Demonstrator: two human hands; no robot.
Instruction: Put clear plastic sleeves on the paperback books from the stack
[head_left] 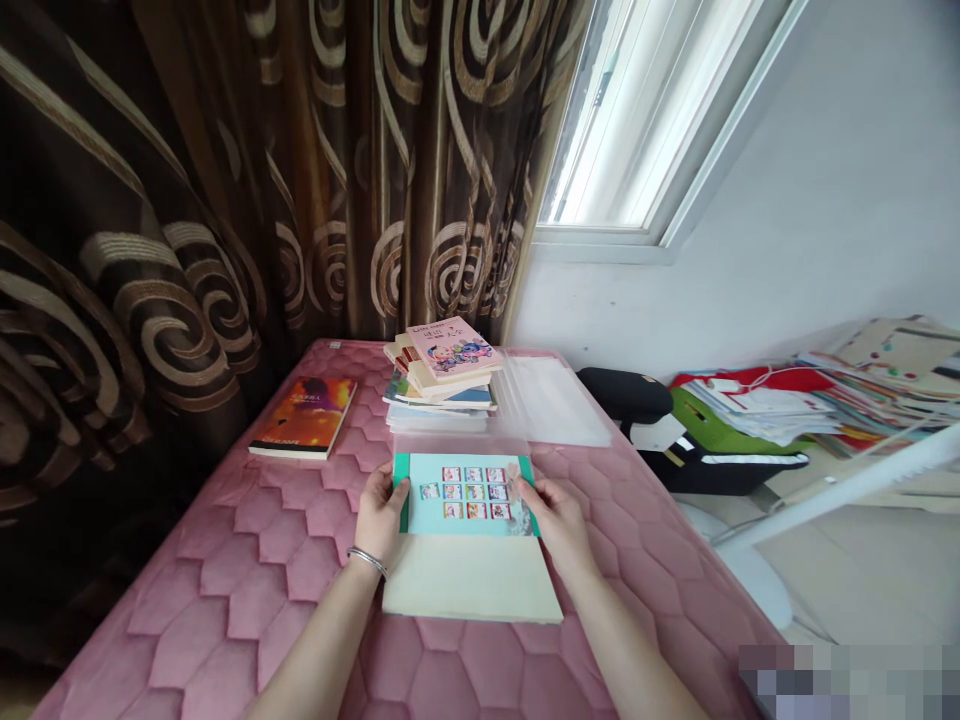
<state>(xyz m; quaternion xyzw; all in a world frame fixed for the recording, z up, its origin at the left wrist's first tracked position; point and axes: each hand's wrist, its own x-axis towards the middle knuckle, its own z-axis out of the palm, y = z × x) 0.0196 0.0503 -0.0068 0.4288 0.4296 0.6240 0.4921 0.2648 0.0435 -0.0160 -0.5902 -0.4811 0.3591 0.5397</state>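
Note:
An opened book lies in front of me on the pink quilted bed. Its light blue cover [465, 515] with green edges carries rows of small pictures, and a blank cream page [472, 578] shows on the near side. A clear plastic book cover [459, 443] stretches beyond the blue part's far edge. My left hand [381, 510] pinches the left edge, thumb on top, fingers partly hidden underneath. At the right edge my right hand [555, 515] grips in the same way. Just beyond stands a stack of books topped by a pink one [454, 350].
An orange book [304, 415] lies on the bed [285, 540] at left. More clear plastic sheets [559, 400] rest right of the stack. A black box [705, 470] with papers stands off the bed's right side, beside a white slanted bar [840, 490]. Patterned curtains [337, 200] hang behind.

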